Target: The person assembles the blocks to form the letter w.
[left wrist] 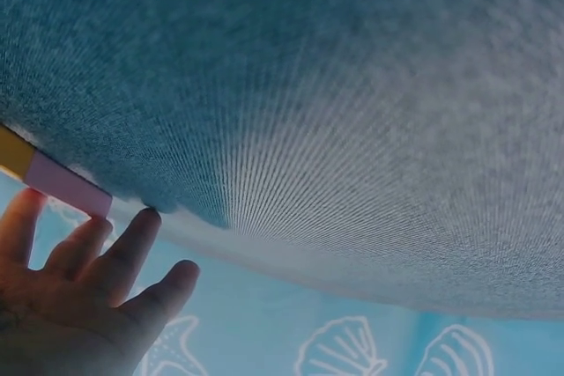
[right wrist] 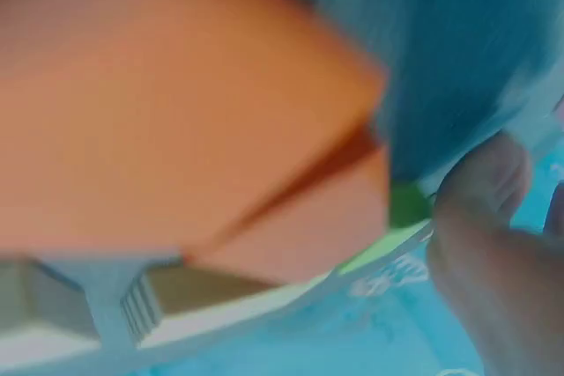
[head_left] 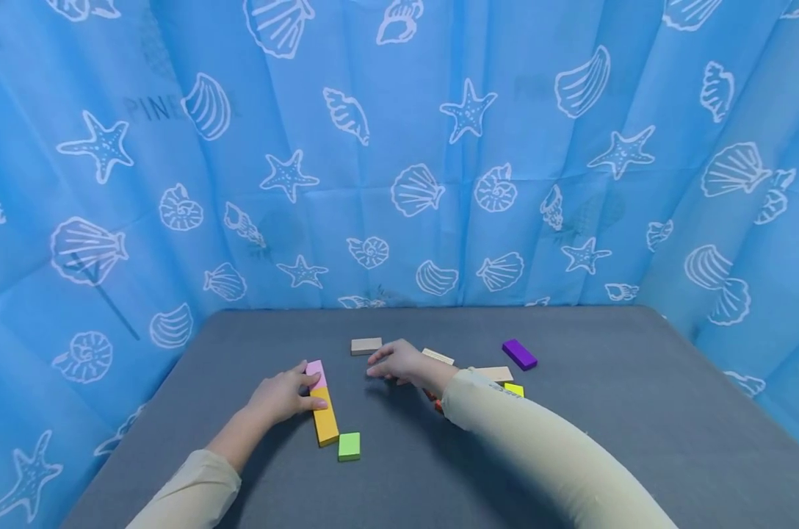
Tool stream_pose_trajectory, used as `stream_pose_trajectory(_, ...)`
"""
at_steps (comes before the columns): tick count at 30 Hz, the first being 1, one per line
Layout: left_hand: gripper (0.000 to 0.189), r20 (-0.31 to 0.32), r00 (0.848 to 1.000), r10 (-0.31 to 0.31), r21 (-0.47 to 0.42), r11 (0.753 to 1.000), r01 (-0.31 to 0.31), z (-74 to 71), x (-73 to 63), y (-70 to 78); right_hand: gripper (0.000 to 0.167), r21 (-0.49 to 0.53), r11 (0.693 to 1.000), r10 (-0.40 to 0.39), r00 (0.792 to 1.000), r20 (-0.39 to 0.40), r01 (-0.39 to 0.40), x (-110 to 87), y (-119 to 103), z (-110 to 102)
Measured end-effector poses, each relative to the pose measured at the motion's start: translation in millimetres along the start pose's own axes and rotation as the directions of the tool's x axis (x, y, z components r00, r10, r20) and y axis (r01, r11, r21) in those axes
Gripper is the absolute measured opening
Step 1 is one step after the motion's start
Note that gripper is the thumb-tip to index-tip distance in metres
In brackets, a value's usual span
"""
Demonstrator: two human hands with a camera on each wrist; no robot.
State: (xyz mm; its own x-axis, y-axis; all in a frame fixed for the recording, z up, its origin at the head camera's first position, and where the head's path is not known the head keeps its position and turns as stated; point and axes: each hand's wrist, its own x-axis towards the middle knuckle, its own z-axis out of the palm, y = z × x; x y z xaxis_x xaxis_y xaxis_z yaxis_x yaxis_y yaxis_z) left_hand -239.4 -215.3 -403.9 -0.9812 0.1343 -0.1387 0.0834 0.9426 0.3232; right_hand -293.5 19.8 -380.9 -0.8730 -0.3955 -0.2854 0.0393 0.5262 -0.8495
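My left hand [head_left: 277, 397] rests on a row of two blocks at the left, fingers at the pink block [head_left: 315, 367] and thumb on the orange-yellow block [head_left: 326, 426]. In the left wrist view its fingers are spread, with fingertips at the pink block [left wrist: 69, 187]. My right hand [head_left: 402, 360] hovers over the middle, fingers pointing left and loosely bent, with nothing visibly held. An orange-red block [head_left: 438, 405] is partly hidden under the right forearm. In the right wrist view, a blurred orange block [right wrist: 176, 121] fills much of the picture and a green piece [right wrist: 407, 204] shows beside the fingers.
A light green block [head_left: 349, 446] lies near the orange-yellow one. Behind the right hand is a pale wooden block [head_left: 366, 346]. More wooden blocks [head_left: 495, 374], a yellow block [head_left: 515, 390] and a purple block [head_left: 520, 354] lie to the right. A blue curtain [head_left: 399, 147] borders the grey table [head_left: 637, 411].
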Motion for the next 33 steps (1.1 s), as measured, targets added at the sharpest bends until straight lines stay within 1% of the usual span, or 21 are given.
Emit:
stream_pose_trajectory(4, 0.070, -0.011, 1.000, 0.006, 0.008, 1.000, -0.006, 2.4, -0.2, -1.0, 0.026, -0.062, 0.997, -0.051, 0.996, -0.073, 0.046, 15.3, -3, -8)
stream_pose_trajectory(9, 0.069, -0.019, 1.000, 0.010, 0.010, 1.000, -0.010, 2.8, -0.5, -0.2, 0.030, -0.146, 0.984, -0.119, 0.988, -0.101, 0.103, 33.6, -2, -19)
stream_pose_trajectory(12, 0.069, -0.024, 1.000, 0.007, 0.007, 1.000, -0.007, 2.0, -0.5, 0.0, 0.037, -0.213, 0.971, -0.129, 0.987, -0.098, 0.106, 44.7, 0, -26)
stream_pose_trajectory(15, 0.069, -0.024, 1.000, 0.005, 0.005, 1.000, -0.005, 1.4, -0.5, -0.2, 0.044, -0.300, 0.949, -0.129, 0.988, -0.081, 0.099, 54.9, 2, -31)
stream_pose_trajectory(18, 0.069, -0.024, 1.000, 0.002, 0.005, 1.000, -0.002, 1.6, -0.7, -1.0, 0.046, -0.356, 0.930, -0.112, 0.993, -0.035, 0.092, 62.7, 3, -34)
stream_pose_trajectory(21, 0.068, -0.022, 1.000, -0.003, 0.005, 1.000, 0.003, 2.1, -0.7, -0.9, 0.047, -0.369, 0.925, -0.086, 0.996, 0.020, 0.087, 68.0, 5, -35)
stream_pose_trajectory(24, 0.068, -0.025, 1.000, -0.007, 0.003, 1.000, 0.007, 1.6, -0.6, 0.1, 0.047, -0.386, 0.918, -0.076, 0.996, 0.052, 0.091, 73.8, 6, -34)
stream_pose_trajectory(29, 0.069, -0.026, 1.000, -0.003, 0.004, 1.000, 0.003, 0.5, -0.8, 1.5, 0.043, -0.389, 0.919, -0.051, 0.997, 0.055, 0.068, 82.6, 7, -32)
stream_pose_trajectory(33, 0.068, -0.023, 1.000, -0.004, 0.003, 1.000, 0.004, -0.4, -1.8, 1.6, 0.038, -0.357, 0.932, -0.047, 0.997, 0.057, 0.064, 86.9, 7, -31)
